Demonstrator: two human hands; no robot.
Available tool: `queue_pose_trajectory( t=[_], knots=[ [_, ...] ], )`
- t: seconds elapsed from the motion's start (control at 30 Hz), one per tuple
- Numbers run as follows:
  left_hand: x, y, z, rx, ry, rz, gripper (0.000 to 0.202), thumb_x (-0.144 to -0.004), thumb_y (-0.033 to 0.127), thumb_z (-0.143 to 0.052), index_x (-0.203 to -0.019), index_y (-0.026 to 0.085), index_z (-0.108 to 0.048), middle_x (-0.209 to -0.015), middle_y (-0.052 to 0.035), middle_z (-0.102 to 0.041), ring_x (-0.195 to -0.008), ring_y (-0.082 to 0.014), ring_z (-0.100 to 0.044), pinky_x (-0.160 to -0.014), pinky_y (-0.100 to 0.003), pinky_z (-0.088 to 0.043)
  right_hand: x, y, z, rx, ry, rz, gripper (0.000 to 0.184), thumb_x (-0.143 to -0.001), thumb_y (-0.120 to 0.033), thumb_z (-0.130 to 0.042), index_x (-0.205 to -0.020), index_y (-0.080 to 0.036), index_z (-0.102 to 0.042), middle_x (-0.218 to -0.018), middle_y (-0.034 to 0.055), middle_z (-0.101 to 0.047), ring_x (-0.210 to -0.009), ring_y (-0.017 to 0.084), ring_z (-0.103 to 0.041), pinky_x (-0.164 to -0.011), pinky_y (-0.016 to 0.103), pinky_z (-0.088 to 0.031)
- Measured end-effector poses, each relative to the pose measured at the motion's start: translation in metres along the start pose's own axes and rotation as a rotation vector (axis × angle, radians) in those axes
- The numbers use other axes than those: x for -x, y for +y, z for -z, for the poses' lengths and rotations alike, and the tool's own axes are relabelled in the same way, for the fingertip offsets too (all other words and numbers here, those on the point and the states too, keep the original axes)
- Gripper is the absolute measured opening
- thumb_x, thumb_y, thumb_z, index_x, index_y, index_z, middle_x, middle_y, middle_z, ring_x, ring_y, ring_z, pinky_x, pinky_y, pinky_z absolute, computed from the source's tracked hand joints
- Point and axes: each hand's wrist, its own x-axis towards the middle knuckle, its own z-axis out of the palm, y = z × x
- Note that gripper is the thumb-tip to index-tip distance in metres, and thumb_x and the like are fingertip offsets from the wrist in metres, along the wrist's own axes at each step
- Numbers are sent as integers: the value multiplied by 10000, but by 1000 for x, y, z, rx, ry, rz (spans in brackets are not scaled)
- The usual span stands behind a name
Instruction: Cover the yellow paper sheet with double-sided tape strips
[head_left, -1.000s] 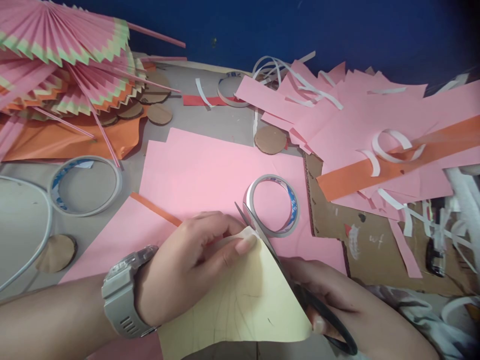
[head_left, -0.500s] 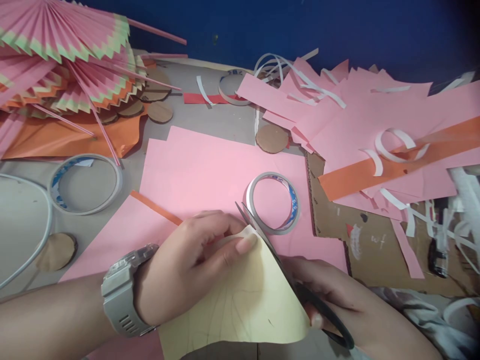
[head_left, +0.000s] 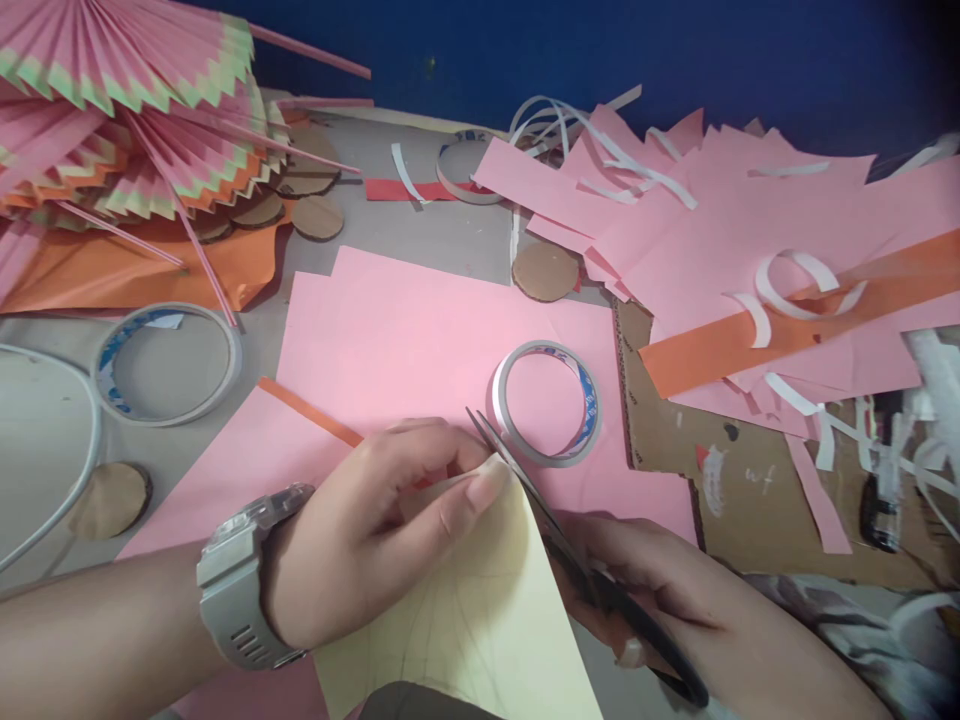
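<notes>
Head view: at lower centre of the frame, you pinched the pale yellow paper [head_left: 517,610] near its upper tip, likely to steady its edge for the scissors [head_left: 581,575], whose 2 blades stood slightly parted. Your left hand [head_left: 375,540] was closed on the sheet, thumb uppermost; your right hand [head_left: 660,570] curled around the scissors' dark grip.
</notes>
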Motion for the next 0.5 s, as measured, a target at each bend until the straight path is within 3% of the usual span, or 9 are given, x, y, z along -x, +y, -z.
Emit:
queue_pose_trajectory(
  t=[0.2, 0.33, 0.5],
  knots=[
    [1, -2, -1, -12, -3, -13, 249, -926, 293, -434, -723, 180, -524, -664, 51, -520, -607, -57, -480, -590, -157, -400, 3, -2, -3, -79, -39, -55, 161, -682, -225, -538, -634, -241, -386, -615, -50, -421, -503, 108, -443, -445, 195, -408],
    [0, -2, -1, -19, 0, -16, 263, -926, 307, -432, -719, 179, -532, -656, 48, -517, -606, -63, -481, -600, -172, -405, 2, -2, -4, -45, -22, -54, 180, -653, -252, -568, -619, -245, -392, -623, -36, -435, -543, 134, -485, -464, 214, -432],
    [1, -2, -1, -24, 4, -18, 255, -925, 296, -435, -716, 177, -520, -656, 50, -505, -619, -60, -473, -600, -163, -393, 2, -3, -4, -47, -14, -59, 171, -683, -272, -532, -614, -241, -378, -587, -49, -417, -490, 115, -427, -447, 210, -403]
  ],
)
